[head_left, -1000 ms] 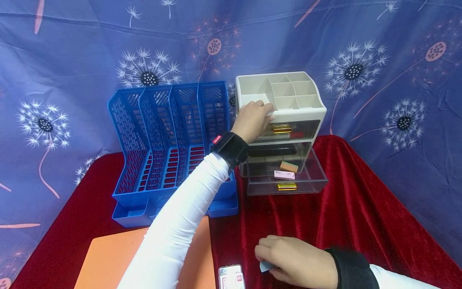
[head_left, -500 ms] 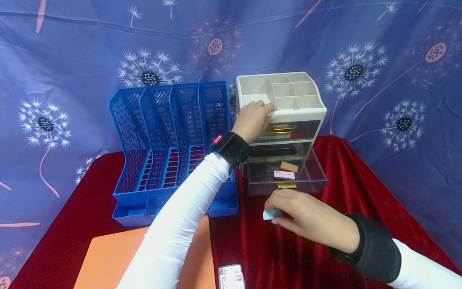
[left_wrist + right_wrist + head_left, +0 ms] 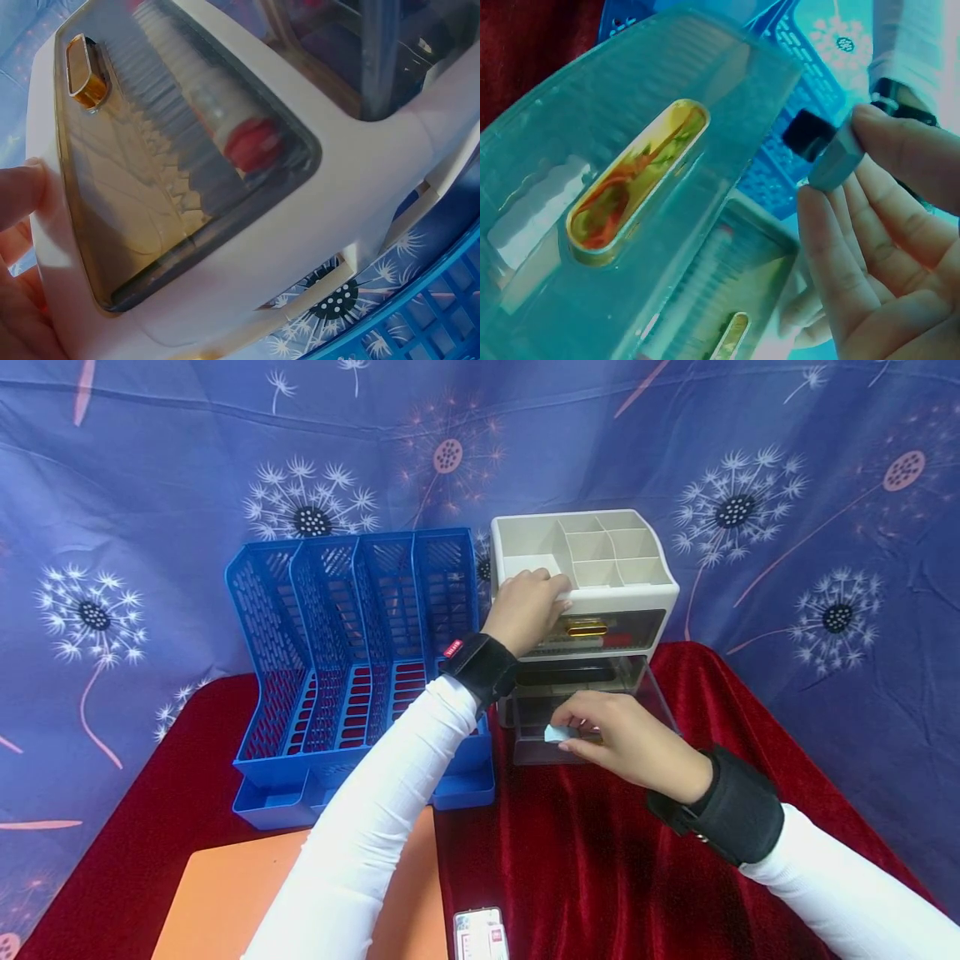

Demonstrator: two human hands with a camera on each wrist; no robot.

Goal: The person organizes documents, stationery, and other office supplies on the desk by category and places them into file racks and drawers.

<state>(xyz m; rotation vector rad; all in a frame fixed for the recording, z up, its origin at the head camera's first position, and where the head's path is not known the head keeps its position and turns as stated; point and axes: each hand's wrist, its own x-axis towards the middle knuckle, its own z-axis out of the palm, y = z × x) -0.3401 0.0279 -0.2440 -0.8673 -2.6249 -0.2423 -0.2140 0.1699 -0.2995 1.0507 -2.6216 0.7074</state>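
My left hand (image 3: 525,614) grips the front rim of a white desk organizer (image 3: 618,599), fingers over the edge and thumb on the front. My right hand (image 3: 633,739) pinches a small pale blue eraser (image 3: 557,733) between thumb and fingers. It is above the organizer's clear lower drawer (image 3: 543,753), which is pulled out. In the right wrist view the eraser (image 3: 838,161) has a dark end, and a pale block (image 3: 540,210) shows through the drawer wall. The upper drawer (image 3: 127,225) is closed, with a red-ended item (image 3: 255,144) inside.
A blue file rack (image 3: 360,643) stands to the left of the organizer. In front of it lies an orange board (image 3: 225,893), partly under my left arm. A small clear case (image 3: 481,935) lies at the near edge on the red cloth (image 3: 540,843).
My right hand has moved up and forward from the cloth to above the open drawer, carrying the pale blue eraser and covering the blocks inside. My left hand has stayed put.
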